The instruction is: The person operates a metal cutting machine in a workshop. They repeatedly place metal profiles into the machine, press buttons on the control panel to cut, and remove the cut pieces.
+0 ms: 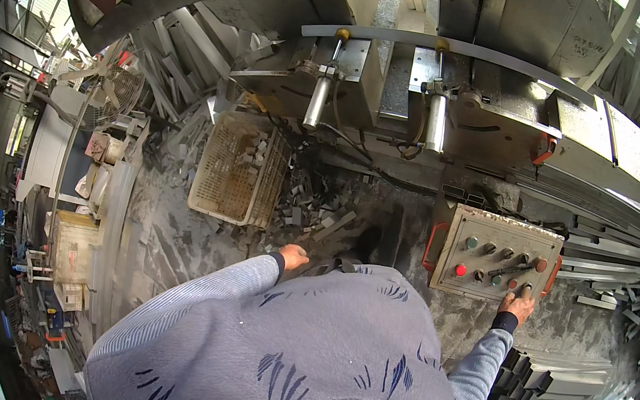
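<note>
My right hand (517,306) is at the lower right of a grey control box (457,230), its fingers closed about a small knob (525,289). Several other knobs and coloured buttons, among them a red one (460,270), sit on the box's top face. Near the front of my grey apron (336,311) hangs my left hand (294,257), fingers curled in and nothing visible in them. Beyond the box, a long pale metal strip (510,58) lies across a saw-like machine (365,73), behind two upright cylinders (318,99).
A dirty plastic crate (237,170) with metal offcuts stands ahead on the left, and more offcuts (301,212) litter the floor beside it. Metal profiles (611,267) are stacked at the right. A fan (115,90) stands at the far left.
</note>
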Demonstrator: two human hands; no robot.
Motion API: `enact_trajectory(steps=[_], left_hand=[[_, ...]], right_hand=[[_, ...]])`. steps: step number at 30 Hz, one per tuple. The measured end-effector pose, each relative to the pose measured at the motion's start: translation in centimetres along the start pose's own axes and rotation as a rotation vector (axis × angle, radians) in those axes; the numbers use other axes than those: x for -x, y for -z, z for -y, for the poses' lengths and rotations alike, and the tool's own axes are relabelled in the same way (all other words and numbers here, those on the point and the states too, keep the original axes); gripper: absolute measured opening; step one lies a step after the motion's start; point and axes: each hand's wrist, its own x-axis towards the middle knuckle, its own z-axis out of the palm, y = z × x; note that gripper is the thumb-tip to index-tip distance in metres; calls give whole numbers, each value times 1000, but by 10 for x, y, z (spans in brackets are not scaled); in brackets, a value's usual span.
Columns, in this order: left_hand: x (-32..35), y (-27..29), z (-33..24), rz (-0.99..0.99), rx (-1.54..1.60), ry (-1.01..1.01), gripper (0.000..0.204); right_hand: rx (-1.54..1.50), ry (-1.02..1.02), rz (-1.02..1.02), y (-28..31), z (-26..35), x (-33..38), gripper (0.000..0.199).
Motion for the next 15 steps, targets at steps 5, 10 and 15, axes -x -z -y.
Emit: enact_trajectory(steps=[5, 10, 15], left_hand=[[5, 5, 17, 15, -142, -26, 45], [7, 0, -32, 12, -68, -76, 42], [0, -11, -75, 8, 67, -251, 40]], right_hand=[[-59, 27, 5, -8, -7, -4, 58], [-76, 87, -19, -23, -18, -10, 61], [-58, 87, -28, -21, -17, -8, 59]])
